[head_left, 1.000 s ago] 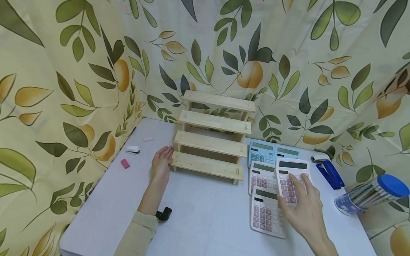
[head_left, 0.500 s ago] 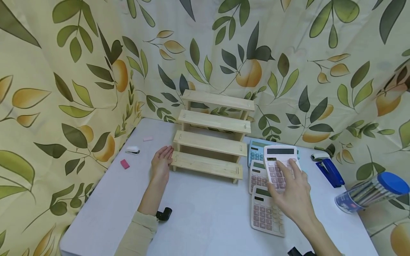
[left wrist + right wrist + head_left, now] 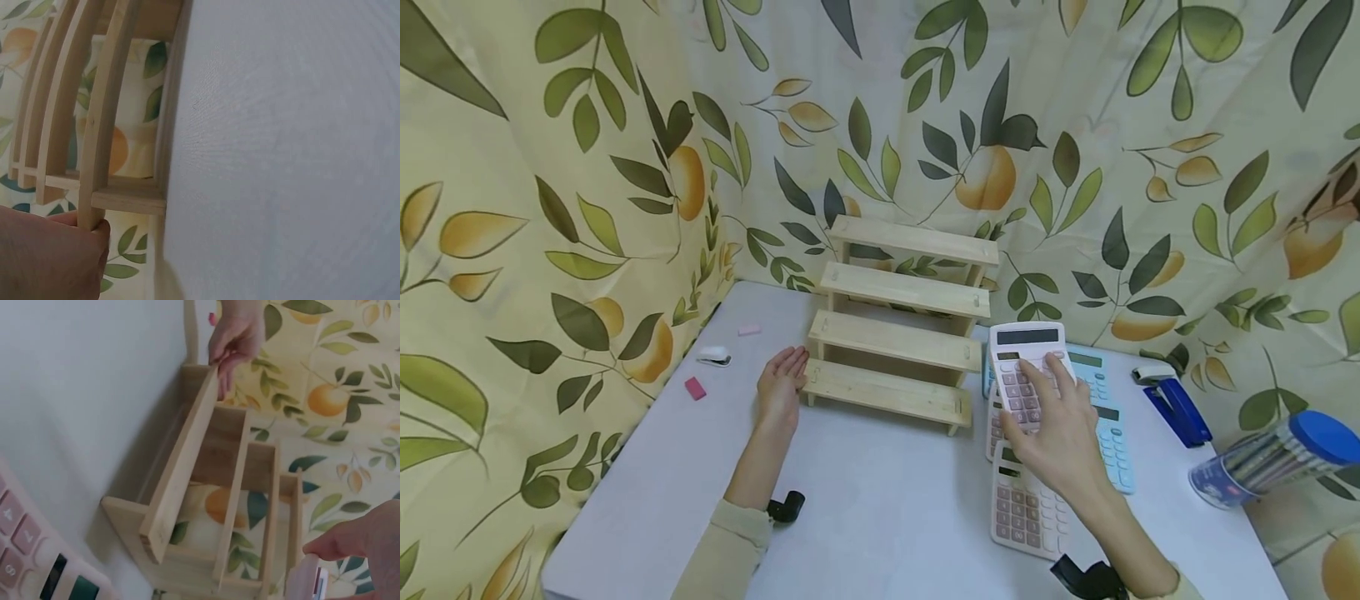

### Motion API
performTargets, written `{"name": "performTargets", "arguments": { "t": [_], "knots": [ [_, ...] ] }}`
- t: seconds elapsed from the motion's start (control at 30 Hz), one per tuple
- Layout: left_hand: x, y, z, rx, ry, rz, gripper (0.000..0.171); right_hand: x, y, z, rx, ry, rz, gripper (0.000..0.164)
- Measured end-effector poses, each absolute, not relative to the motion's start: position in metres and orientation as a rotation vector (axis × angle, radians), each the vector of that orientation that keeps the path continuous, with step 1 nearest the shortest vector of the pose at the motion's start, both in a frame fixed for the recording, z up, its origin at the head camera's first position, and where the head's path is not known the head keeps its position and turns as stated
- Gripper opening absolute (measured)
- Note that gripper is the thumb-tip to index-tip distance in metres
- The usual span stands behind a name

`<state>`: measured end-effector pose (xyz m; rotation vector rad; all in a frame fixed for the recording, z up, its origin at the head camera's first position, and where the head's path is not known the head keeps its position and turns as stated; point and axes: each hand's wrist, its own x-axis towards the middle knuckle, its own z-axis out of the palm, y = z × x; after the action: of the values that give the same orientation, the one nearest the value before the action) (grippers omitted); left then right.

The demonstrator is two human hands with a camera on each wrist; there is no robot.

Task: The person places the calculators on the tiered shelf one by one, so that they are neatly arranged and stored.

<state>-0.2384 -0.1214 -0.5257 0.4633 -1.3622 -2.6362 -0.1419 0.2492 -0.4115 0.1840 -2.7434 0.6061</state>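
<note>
my right grip (image 3: 1051, 421) clasping pink calculator (image 3: 1027, 367) lifted at 3 o'clock of wooden step rack (image 3: 901, 333), left grip (image 3: 781, 385) flat, released, touching rack's 9 o'clock end on bench (image 3: 865, 500)

head: above and behind both hands, facing forward and down over the whole worktop (image 3: 865, 500) | left wrist: very near, low along the worktop, facing the wooden step shelf (image 3: 100, 125) from its left end | right wrist: near, rolled sideways, facing the shelf from its right end | shared: all three see the shelf; head and right wrist also see the left hand (image 3: 781, 385) at its end
</note>
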Motion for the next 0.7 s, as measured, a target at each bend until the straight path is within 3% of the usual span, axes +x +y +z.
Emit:
{"name": "performTargets", "arguments": {
  "t": [0.7],
  "knots": [
    [-0.239, -0.12, -0.526, 0.45, -1.35, -2.629, 0.066, -0.181, 0.211, -0.391, 0.308, -2.664, 0.631, 0.075]
  ]
}}
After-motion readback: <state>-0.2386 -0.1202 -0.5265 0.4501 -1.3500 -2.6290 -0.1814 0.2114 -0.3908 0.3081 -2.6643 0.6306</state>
